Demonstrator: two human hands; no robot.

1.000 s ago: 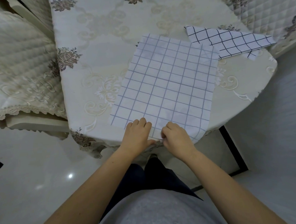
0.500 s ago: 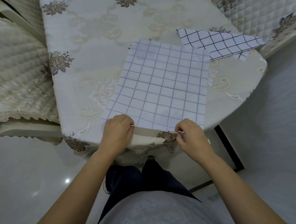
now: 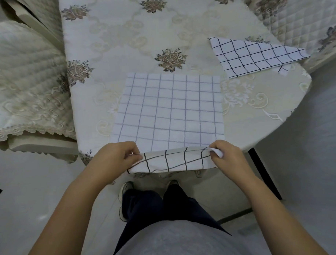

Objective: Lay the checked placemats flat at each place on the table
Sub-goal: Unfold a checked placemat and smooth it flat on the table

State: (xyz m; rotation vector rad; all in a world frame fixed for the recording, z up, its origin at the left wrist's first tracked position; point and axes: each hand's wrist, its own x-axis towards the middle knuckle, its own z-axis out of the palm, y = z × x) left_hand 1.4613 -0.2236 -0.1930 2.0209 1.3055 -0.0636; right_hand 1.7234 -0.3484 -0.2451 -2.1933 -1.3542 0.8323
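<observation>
A white checked placemat (image 3: 170,110) with pale grid lines lies on the near part of the table (image 3: 122,43), square to the edge. Its near strip hangs over the table edge and shows a darker grid. My left hand (image 3: 117,159) pinches the near left corner. The near right corner is pinched by my right hand (image 3: 224,156). A second checked placemat (image 3: 250,56), with black lines, lies folded and skewed at the far right of the table.
The table wears a cream embroidered cloth with brown flower motifs. A chair with a quilted cream cover (image 3: 25,88) stands close on the left, another quilted chair (image 3: 304,17) at the far right. My legs and shoes (image 3: 127,188) stand at the table's near edge on a glossy floor.
My hands slid apart from the middle of the near edge to its two corners. The placemat turned square to the table edge and its near strip now hangs over it.
</observation>
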